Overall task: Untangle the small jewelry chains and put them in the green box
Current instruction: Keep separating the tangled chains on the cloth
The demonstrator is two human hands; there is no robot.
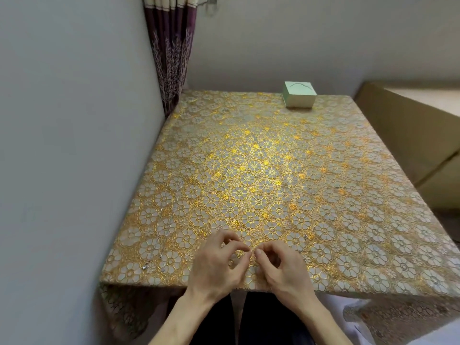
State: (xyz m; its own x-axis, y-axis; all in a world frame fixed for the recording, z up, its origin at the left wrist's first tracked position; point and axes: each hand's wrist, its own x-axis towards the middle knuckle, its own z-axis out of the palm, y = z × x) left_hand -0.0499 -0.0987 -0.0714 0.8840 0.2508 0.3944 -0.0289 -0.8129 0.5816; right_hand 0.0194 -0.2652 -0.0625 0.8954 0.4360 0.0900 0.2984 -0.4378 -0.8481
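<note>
Untangling step, near desk (273,158) edge: left hand (214,262) and right hand (281,267) pinch a barely visible jewelry chain (251,252); tease knots loose, never yank.

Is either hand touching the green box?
Apart. The head view shows the green box at the far edge of the tablecloth and the left hand and right hand at its near edge, a wide stretch of cloth between them.

No word, label, brand or number can be read anywhere in the frame. The green box (298,99) at upper right of the worktop (249,170) bears only a thin curved line on top, illegible as writing.
</note>
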